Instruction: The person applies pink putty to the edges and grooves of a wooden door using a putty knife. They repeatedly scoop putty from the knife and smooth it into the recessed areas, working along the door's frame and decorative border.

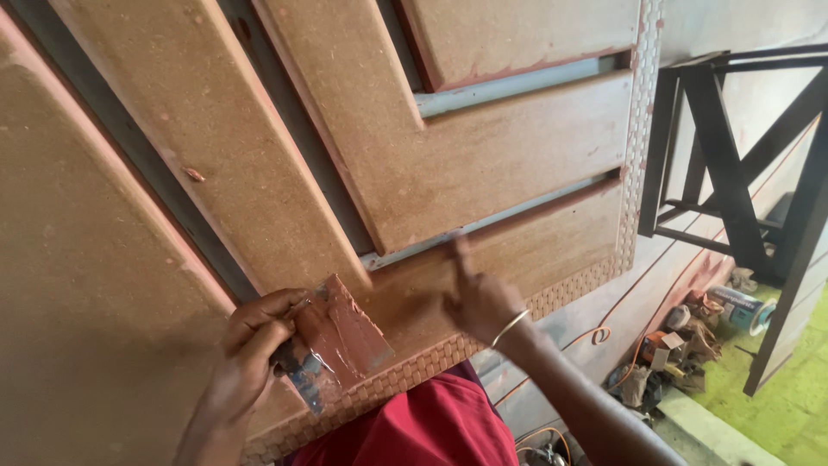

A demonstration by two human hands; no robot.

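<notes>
A large brown door panel [483, 164] with raised slats and grey grooves fills most of the view. My left hand [250, 345] grips a flat metal scraper [341, 336] smeared with reddish-brown putty, held over the panel's lower edge. My right hand [479, 298], with a thin bangle at the wrist, is blurred; one finger points up and presses on the panel just below a grey groove [483, 223]. A woven-pattern border strip [552, 302] runs along the panel's edge beside both hands. My red garment [423, 423] shows below.
A black metal frame [733, 164] stands at the right. On the green floor beside it lie cans, rags and small clutter [690, 332]. An orange cable [604, 332] curls along the ground under the panel's edge.
</notes>
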